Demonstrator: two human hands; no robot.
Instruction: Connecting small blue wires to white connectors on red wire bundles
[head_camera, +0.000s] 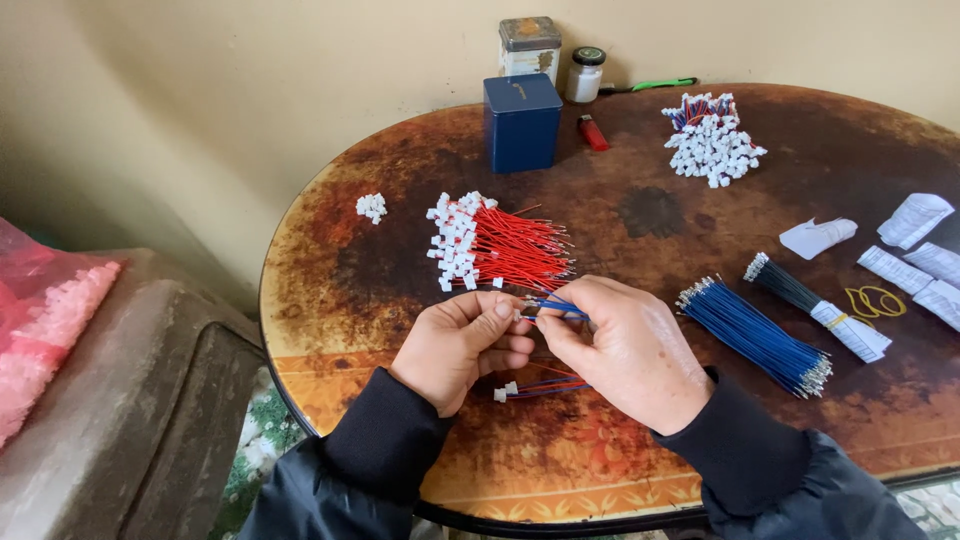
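Above the round, rust-mottled brown table (640, 215), the left hand (462, 345) pinches a small white plastic connector (524, 312) with curled fingers, while the right hand (625, 350) clamps thin blue wires (560, 307) meeting it, just before the red-wire pile (500, 245).

Tin (529, 45) behind box (522, 122); lighter (592, 132) — right.

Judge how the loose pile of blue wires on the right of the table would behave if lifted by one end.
The blue wires look thin and unbound, so they would probably sag and fan apart. Likely light. A neighbouring dark bundle has a paper band, so it should hold together better.
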